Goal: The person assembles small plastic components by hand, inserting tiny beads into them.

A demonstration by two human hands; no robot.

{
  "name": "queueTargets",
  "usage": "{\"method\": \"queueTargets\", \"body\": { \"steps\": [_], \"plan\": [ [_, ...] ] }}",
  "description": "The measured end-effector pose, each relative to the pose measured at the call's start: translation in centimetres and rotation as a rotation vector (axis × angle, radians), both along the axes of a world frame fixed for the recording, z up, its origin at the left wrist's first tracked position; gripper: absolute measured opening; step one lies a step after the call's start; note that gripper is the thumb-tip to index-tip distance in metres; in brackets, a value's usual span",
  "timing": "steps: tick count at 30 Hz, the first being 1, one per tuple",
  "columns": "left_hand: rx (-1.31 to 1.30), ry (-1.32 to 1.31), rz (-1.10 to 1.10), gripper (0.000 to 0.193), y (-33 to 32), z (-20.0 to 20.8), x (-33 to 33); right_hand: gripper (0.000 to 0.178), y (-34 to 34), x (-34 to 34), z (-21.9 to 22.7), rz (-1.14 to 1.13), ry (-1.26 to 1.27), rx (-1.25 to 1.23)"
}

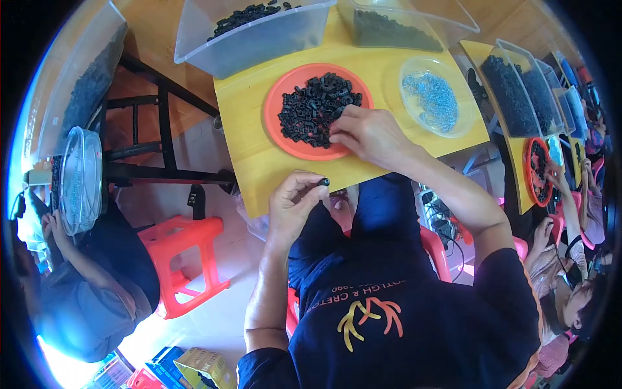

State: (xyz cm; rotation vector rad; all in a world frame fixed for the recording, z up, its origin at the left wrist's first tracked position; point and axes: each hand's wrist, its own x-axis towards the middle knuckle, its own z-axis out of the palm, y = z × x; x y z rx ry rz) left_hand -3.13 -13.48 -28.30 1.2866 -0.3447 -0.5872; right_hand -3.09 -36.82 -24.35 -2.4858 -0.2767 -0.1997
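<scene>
A red plastic stool stands on the floor at far left. Near the yellow wooden table edge, the left hand pinches one small black plastic part between thumb and fingertips. Just above and to the right, the right hand curls closed-fingered into the heap of black plastic parts on a round orange plate, nearer the heap. A clear dish of blue beads sits further right.
</scene>
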Motion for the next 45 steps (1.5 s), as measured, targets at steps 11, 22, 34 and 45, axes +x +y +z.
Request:
{"method": "queueTargets", "body": {
  "steps": [11, 22, 34, 45],
  "plan": [
    [0.011, -0.008, 0.079, 0.016, 0.5, 0.1, 0.6, 0.015, 0.3, 1.9, 0.0, 0.048, 0.064, -0.199],
    [-0.151, -0.067, 0.119, 0.018, -1.3, 2.0, 2.1, 0.022, -0.1, -0.7, 2.8, 0.156, 0.564, 0.808],
    [-0.077, -0.362, 0.093, 0.02, -2.0, 2.5, 1.9, 0.02, 0.9, -1.2, 2.6, -0.007, 0.618, 0.78],
    [-0.173, -0.048, 0.098, 0.017, -2.8, 2.3, 2.5, 0.019, 2.2, -1.8, 2.6, 0.025, -0.047, 0.399]
  ]
}}
